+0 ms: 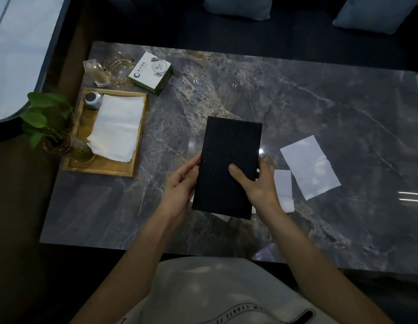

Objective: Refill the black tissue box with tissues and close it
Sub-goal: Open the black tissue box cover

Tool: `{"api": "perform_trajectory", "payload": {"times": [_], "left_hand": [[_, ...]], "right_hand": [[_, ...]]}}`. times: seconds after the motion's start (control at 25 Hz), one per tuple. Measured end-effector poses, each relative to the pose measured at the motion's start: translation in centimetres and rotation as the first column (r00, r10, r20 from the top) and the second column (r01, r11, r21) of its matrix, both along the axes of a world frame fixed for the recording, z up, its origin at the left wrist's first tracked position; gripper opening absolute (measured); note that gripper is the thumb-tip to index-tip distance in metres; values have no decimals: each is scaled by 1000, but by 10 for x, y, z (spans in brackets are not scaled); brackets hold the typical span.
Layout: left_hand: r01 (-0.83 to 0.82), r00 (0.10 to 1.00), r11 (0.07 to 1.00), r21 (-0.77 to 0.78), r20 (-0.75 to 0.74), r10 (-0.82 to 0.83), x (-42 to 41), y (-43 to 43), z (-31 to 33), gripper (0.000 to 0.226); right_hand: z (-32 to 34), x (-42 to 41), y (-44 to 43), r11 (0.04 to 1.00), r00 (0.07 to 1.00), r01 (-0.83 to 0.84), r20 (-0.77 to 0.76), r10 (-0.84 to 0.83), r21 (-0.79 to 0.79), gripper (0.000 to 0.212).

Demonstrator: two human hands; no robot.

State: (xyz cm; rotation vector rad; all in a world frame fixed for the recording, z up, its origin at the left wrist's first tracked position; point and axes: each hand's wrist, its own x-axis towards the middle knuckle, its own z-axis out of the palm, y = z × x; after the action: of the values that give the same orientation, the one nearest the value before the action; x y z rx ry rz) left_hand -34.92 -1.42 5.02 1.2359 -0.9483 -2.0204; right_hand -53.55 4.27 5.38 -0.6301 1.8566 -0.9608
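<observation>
The black tissue box point(226, 146) is a flat ribbed rectangle held over the middle of the marble table point(320, 113), its broad face towards me. My left hand point(180, 183) grips its left edge. My right hand point(257, 181) grips its right edge, thumb pressed on the black face. A white corner of tissue point(221, 217) shows under the box's near end. A stack of white tissues point(117, 127) lies in the wooden tray point(102, 168) at the left. Two loose white sheets, a large one point(309, 167) and a small one point(284, 190), lie right of my right hand.
Behind the tray stand a green-and-white carton point(152, 72), a glass ashtray point(118, 69) and a clear container point(97, 72). A small metal tin point(93, 99) is in the tray. A potted plant point(51, 127) stands at the table's left edge. Cushions point(238, 7) lie beyond the table.
</observation>
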Motion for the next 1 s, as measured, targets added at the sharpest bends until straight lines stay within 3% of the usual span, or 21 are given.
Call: {"api": "perform_trajectory", "payload": {"times": [0.12, 0.24, 0.36, 0.52, 0.64, 0.84, 0.92, 1.0], "left_hand": [[53, 997, 990, 133, -62, -45, 1, 0, 4, 48], [78, 989, 985, 153, -139, -57, 3, 2, 4, 43], [43, 989, 996, 73, -142, -32, 2, 2, 8, 47], [53, 994, 996, -70, -90, -59, -2, 5, 6, 45], [75, 994, 985, -158, -62, -86, -1, 6, 6, 46], [102, 988, 944, -314, 141, -60, 0, 12, -1, 58], [182, 956, 894, -410, 287, -63, 1, 12, -5, 56], [253, 934, 853, -456, 345, -93, 0, 11, -7, 54]], "right_hand": [[0, 2, 3, 996, 989, 75, 131, -70, -37, 72], [1, 11, 3, 996, 997, 11, 78, -4, -91, 58], [7, 22, -2, 993, 997, -72, -21, 70, -98, 80], [13, 29, -13, 982, 972, -140, -174, 160, 126, 120], [12, 29, -15, 985, 975, -161, -143, 168, 60, 107], [13, 28, -15, 988, 988, -151, -33, 150, -33, 87], [14, 30, -15, 989, 990, -141, -16, 140, -53, 84], [15, 29, -14, 989, 992, -124, 9, 126, -81, 83]]}}
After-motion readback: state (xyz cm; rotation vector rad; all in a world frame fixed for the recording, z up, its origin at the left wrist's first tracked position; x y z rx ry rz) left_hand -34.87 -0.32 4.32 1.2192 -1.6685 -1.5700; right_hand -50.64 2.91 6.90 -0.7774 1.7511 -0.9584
